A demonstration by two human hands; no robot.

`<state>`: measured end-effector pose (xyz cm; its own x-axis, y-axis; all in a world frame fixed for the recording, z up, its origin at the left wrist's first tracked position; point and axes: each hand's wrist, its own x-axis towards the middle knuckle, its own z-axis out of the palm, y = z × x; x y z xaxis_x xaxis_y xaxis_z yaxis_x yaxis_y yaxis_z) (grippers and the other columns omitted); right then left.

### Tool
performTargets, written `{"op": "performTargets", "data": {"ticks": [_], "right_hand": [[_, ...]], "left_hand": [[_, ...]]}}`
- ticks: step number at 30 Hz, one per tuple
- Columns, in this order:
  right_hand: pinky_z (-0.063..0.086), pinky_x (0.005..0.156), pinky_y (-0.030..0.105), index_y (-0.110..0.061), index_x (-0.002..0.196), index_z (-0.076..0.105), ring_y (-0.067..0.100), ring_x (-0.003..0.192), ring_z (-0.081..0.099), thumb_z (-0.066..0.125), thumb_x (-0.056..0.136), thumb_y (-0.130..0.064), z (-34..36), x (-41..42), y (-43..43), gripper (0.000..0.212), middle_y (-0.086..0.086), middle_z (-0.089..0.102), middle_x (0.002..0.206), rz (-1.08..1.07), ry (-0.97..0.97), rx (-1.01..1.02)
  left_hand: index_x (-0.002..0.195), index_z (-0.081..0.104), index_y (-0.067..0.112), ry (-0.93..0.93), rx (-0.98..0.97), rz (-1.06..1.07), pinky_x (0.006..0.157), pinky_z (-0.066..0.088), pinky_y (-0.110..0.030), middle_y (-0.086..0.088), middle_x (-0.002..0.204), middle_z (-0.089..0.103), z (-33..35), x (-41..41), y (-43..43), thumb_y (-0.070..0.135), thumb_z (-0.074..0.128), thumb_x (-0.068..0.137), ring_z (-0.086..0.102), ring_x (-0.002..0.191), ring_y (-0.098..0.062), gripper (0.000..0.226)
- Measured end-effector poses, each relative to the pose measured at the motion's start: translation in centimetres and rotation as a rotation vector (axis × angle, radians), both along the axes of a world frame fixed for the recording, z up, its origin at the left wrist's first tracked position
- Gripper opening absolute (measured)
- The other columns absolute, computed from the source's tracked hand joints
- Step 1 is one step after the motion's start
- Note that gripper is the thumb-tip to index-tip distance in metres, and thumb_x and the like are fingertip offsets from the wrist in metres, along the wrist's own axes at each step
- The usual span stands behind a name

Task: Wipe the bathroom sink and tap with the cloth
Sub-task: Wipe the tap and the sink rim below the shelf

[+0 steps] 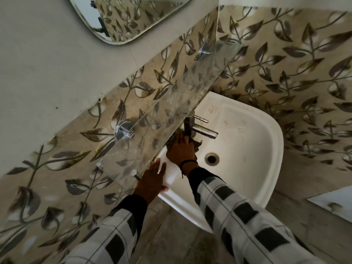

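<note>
- Leaf-patterned beige wall tiles [285,60] cover the bathroom corner, with a rounded wall mirror [123,18] high at the left.
- A clear glass shelf [171,103] on chrome brackets [123,129] runs above the sink's back edge and hides part of the tap's foot.
- The left hand [152,180] lies flat on the near-left corner of the white ceramic sink [272,149]. Its fingers are straight along the rim and its thumb is at the outer edge. It holds nothing and seems only to brace.
- The right hand [181,149], with a black cord at the wrist, presses down on the dark crumpled cloth [197,144], fingers stretched towards the tap.
- The cloth is bunched on the back rim, touching the foot of the chrome pillar tap [187,124]; only its frayed right edge shows beyond the hand.
- The tap's spout [204,130] reaches from the back rim out over the bowl, to the right of the hand.
- Brownish marks remain on the bowl beyond the round metal drain [211,158], so much of the task looks undone.
- The right hand is much the nearer to the tap, and the spout's length lies rightward from the cloth; a wipe would likely follow that axis.
</note>
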<state>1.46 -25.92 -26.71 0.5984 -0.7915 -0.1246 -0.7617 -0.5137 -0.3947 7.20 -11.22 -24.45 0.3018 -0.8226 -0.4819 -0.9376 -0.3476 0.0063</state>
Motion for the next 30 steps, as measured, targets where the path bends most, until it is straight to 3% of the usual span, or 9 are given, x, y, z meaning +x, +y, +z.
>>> {"op": "performTargets", "data": {"ticks": [3, 7, 9, 12, 16, 20, 25, 30], "right_hand": [[0.036, 0.102, 0.05, 0.001, 0.148, 0.03, 0.039, 0.136, 0.03, 0.055, 0.085, -0.031, -0.1, 0.0, 0.7, 0.075, 0.02, 0.037, 0.15, -0.012, 0.0, 0.007], [0.055, 0.07, 0.047, 0.0, 0.123, 0.063, 0.044, 0.108, 0.059, 0.077, 0.062, -0.025, -1.4, -1.4, -0.2, 0.068, 0.018, 0.067, 0.117, 0.098, 0.015, -0.153], [0.052, 0.078, 0.051, -0.001, 0.131, 0.058, 0.045, 0.116, 0.054, 0.071, 0.073, -0.026, -1.0, -0.9, -1.0, 0.064, 0.019, 0.061, 0.128, 0.078, -0.018, -0.116], [0.037, 0.098, 0.05, -0.006, 0.15, 0.033, 0.04, 0.134, 0.034, 0.049, 0.09, -0.031, -0.8, 0.0, -0.3, 0.066, 0.014, 0.037, 0.153, 0.0, 0.017, -0.06], [0.04, 0.094, 0.051, -0.003, 0.147, 0.037, 0.042, 0.13, 0.04, 0.05, 0.09, -0.029, -0.9, -0.6, 0.4, 0.064, 0.015, 0.043, 0.148, 0.026, 0.013, -0.119], [0.031, 0.103, 0.049, -0.008, 0.153, 0.023, 0.037, 0.138, 0.026, 0.042, 0.095, -0.035, -0.9, 0.5, -0.7, 0.067, 0.011, 0.032, 0.155, -0.013, 0.033, -0.022], [0.033, 0.101, 0.051, -0.006, 0.15, 0.031, 0.039, 0.136, 0.031, 0.047, 0.094, -0.035, -1.0, 0.2, -0.2, 0.065, 0.013, 0.037, 0.152, -0.043, -0.004, -0.035], [0.05, 0.085, 0.049, -0.007, 0.131, 0.059, 0.038, 0.113, 0.057, 0.062, 0.078, -0.029, -2.9, -3.1, 0.5, 0.057, 0.01, 0.065, 0.126, 0.113, -0.159, -0.254]], "left_hand": [[0.153, -0.009, 0.012, 0.001, -0.004, -0.009, 0.117, 0.012, -0.04, -0.016, 0.158, -0.02, 0.0, 0.1, -0.1, 0.039, 0.059, 0.091, -0.007, 0.147, -0.033, 0.096], [0.152, -0.011, 0.011, 0.008, -0.009, -0.01, 0.119, 0.01, -0.041, -0.016, 0.157, -0.02, -0.1, 0.2, 0.0, 0.04, 0.059, 0.091, -0.008, 0.147, -0.033, 0.097], [0.152, -0.009, 0.01, -0.018, -0.014, -0.025, 0.119, 0.009, -0.042, -0.017, 0.156, -0.021, -0.3, 0.1, 0.1, 0.041, 0.059, 0.091, -0.006, 0.147, -0.034, 0.097], [0.152, -0.009, 0.01, -0.041, -0.02, -0.039, 0.118, 0.013, -0.041, -0.017, 0.155, -0.022, -0.5, 0.2, 0.1, 0.043, 0.057, 0.091, -0.004, 0.147, -0.035, 0.095], [0.152, -0.01, 0.012, -0.034, -0.024, -0.034, 0.117, 0.014, -0.041, -0.017, 0.158, -0.018, -0.4, 0.3, 0.0, 0.043, 0.057, 0.091, -0.005, 0.148, -0.034, 0.096], [0.152, -0.011, 0.011, -0.037, -0.002, -0.021, 0.117, 0.015, -0.041, -0.018, 0.157, -0.019, -0.7, 0.2, 0.0, 0.042, 0.058, 0.091, -0.006, 0.148, -0.034, 0.097], [0.152, -0.009, 0.009, -0.037, -0.003, -0.036, 0.118, 0.014, -0.041, -0.021, 0.157, -0.017, -0.8, 0.3, 0.0, 0.043, 0.058, 0.091, -0.006, 0.147, -0.036, 0.097], [0.152, -0.01, 0.011, 0.018, 0.01, -0.005, 0.119, 0.013, -0.043, -0.018, 0.157, -0.019, -0.7, 0.6, -0.1, 0.041, 0.061, 0.089, -0.007, 0.147, -0.034, 0.1]]}}
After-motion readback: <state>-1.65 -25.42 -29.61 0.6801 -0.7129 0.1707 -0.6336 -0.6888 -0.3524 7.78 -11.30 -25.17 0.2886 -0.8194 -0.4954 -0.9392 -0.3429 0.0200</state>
